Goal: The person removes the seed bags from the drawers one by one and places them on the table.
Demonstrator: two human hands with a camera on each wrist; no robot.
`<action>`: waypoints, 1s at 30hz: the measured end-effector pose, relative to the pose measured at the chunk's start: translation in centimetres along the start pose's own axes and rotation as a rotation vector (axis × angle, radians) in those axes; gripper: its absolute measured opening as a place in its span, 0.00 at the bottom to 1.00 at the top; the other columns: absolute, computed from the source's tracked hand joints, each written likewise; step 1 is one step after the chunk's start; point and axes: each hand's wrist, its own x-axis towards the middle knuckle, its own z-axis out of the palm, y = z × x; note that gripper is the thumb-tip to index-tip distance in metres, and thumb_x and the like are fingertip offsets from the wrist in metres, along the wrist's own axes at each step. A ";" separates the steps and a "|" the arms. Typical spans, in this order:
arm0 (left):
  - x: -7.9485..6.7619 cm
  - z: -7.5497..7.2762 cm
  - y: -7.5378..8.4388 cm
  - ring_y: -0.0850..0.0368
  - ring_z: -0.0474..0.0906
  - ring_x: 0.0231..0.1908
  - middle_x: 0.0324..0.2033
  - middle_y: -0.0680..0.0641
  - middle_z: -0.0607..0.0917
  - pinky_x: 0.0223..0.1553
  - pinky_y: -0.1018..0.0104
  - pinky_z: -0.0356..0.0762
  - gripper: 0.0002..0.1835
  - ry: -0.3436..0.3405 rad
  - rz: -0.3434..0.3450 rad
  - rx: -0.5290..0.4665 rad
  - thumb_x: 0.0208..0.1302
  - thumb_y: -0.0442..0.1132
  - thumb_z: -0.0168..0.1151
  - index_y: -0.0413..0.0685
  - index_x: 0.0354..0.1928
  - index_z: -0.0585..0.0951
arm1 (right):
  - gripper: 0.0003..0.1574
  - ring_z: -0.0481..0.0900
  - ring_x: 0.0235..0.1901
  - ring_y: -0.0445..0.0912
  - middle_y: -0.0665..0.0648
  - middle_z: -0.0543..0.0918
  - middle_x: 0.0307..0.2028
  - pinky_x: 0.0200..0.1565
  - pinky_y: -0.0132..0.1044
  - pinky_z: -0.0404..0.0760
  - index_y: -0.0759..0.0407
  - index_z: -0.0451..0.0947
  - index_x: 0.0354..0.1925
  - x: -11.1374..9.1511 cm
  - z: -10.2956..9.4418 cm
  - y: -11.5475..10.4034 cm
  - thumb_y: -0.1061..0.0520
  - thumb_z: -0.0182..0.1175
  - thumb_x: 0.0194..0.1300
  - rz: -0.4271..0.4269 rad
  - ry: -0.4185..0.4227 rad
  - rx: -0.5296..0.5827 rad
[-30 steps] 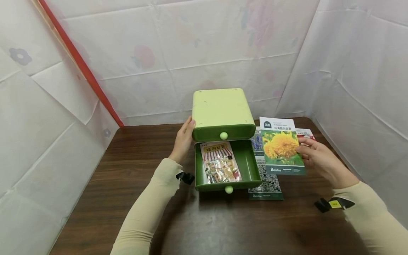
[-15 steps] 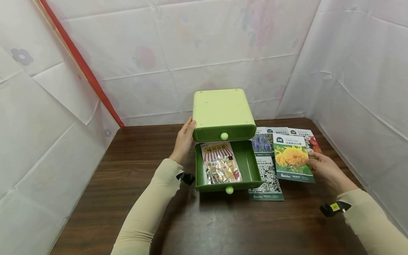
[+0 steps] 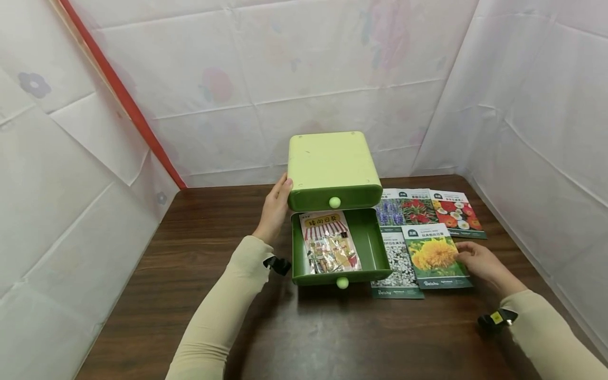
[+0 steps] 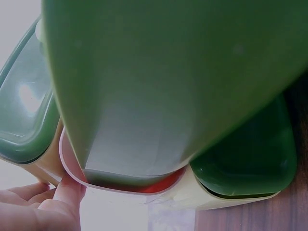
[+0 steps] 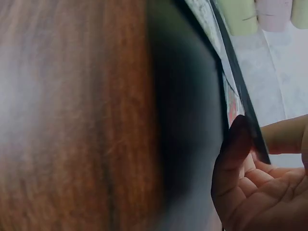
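Observation:
My right hand pinches the right edge of a flower seed packet with a yellow bloom; in the right wrist view its thin dark edge sits between thumb and finger. That packet lies low over the table, partly over a white-flower packet. At the light green drawer unit, my left hand rests against the left side, fingers extended. One green drawer is pulled out, holding a striped-awning packet. The left wrist view shows a pink middle casing between two other tiers.
Behind lie seed packets with purple flowers, red flowers and mixed poppy-like blooms. Everything stands on a dark wooden table. White cloth walls enclose the back and sides.
My right hand has carried the yellow-flower packet rightward, then down toward the table, uncovering the packets behind it. The left hand has stayed at the drawer unit.

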 end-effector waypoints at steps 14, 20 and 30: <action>0.1 0.0 -0.2 0.59 0.51 0.75 0.76 0.60 0.53 0.74 0.54 0.56 0.34 0.001 0.015 0.008 0.73 0.65 0.42 0.68 0.76 0.53 | 0.30 0.75 0.38 0.54 0.75 0.74 0.45 0.31 0.38 0.75 0.81 0.62 0.60 0.1 0.5 0.6 0.58 0.52 0.70 0.071 0.070 -0.069; 0.2 0.0 -0.1 0.59 0.49 0.76 0.77 0.59 0.52 0.75 0.54 0.54 0.32 -0.008 -0.002 0.004 0.75 0.62 0.41 0.67 0.77 0.52 | 0.29 0.73 0.37 0.54 0.74 0.75 0.44 0.31 0.38 0.74 0.81 0.67 0.55 -0.1 0.3 0.2 0.55 0.54 0.68 0.092 0.091 -0.116; -1.8 0.5 3.0 0.53 0.51 0.76 0.77 0.52 0.52 0.74 0.53 0.55 0.32 -0.009 -0.020 0.024 0.78 0.55 0.40 0.57 0.78 0.51 | 0.21 0.72 0.27 0.47 0.57 0.76 0.26 0.26 0.38 0.71 0.70 0.77 0.36 -0.6 0.1 -0.3 0.50 0.58 0.67 0.104 0.078 -0.159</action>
